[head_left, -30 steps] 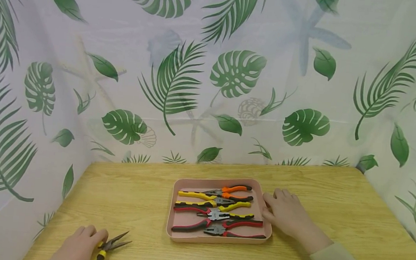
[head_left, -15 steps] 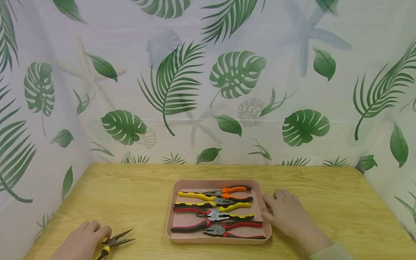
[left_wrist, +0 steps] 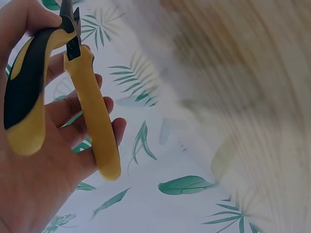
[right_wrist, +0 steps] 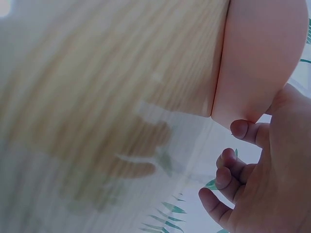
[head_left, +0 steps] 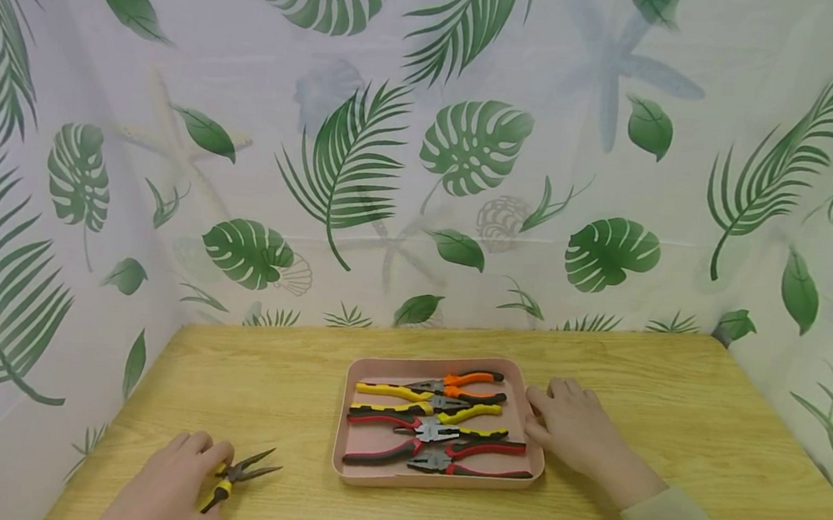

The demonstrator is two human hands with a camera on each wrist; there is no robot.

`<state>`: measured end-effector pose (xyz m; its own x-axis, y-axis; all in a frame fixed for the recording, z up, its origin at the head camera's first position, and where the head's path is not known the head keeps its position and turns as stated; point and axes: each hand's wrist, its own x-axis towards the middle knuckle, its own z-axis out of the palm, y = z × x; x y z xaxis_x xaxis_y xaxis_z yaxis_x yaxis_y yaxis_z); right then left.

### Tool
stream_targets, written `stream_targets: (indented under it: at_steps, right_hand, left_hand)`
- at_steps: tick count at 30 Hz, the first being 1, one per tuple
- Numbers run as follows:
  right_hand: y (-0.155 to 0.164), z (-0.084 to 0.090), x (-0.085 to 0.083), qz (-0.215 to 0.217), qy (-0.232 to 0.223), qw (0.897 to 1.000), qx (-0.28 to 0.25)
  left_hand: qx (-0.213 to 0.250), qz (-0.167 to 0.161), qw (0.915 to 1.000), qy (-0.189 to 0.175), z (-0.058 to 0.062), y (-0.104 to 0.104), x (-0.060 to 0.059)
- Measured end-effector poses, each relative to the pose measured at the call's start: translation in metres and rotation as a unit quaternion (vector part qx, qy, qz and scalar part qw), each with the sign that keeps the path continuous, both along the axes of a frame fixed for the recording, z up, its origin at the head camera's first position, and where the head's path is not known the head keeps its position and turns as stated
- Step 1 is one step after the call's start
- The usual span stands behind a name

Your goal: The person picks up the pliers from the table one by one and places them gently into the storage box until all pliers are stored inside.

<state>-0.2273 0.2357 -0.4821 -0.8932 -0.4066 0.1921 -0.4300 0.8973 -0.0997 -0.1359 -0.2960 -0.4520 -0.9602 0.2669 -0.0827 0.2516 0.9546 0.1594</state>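
Note:
In the head view, my left hand (head_left: 169,483) is at the front left, holding needle-nose pliers (head_left: 236,474) with yellow and black handles. Their jaws stand apart and point right, toward the pink tray (head_left: 433,483). From the left wrist, one handle (left_wrist: 95,116) lies along the fingers and the other sits by the thumb. My right hand (head_left: 574,422) rests at the tray's right side, thumb and index finger touching its outer wall. Seen from the right wrist, the other fingers (right_wrist: 214,204) bend loosely beside the tray wall (right_wrist: 260,53), holding nothing.
Several pliers lie in the tray: orange-handled pliers (head_left: 476,376) at the back, yellow-handled ones (head_left: 396,391) in the middle, red-handled ones (head_left: 492,447) in front. The wooden table (head_left: 284,381) meets a leaf-printed cloth (head_left: 395,166) at the back and sides.
My left hand has moved slightly right and away from me, carrying the needle-nose pliers closer to the tray. My right hand and the tray have stayed where they were.

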Motion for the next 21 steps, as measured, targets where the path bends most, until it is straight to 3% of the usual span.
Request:
stream_targets:
  at_steps: [16, 21]
  right_hand:
    - [0.0, 0.002, 0.002, -0.002, -0.002, 1.0, -0.003]
    - [-0.001, 0.003, 0.002, -0.004, -0.002, 1.0, -0.005]
  left_hand:
    - [-0.001, -0.011, 0.9997, 0.022, 0.007, 0.012, -0.006]
    - [0.001, -0.03, 0.9987, 0.041, 0.011, 0.014, -0.009]
